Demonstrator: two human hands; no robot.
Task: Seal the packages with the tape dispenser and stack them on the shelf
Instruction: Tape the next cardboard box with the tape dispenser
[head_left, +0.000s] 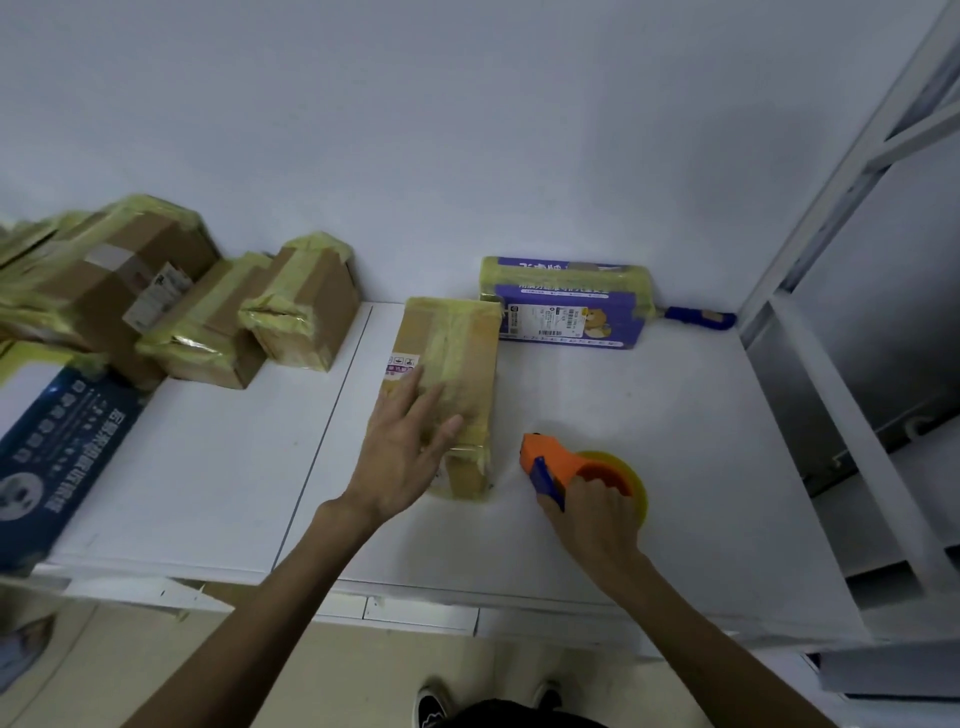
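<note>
Your long cardboard box (452, 343) lay on the smooth white table (649, 405), wrapped in crinkly, glossy yellowish tape. Your left hand (410, 452) rested flat on its near end, fingers straight and spread. Just right of the box, your right hand (592, 514) was curled round the orange plastic tape dispenser (550, 457) with its round yellow roll. Behind the box sat a purple printed package (566, 306).
</note>
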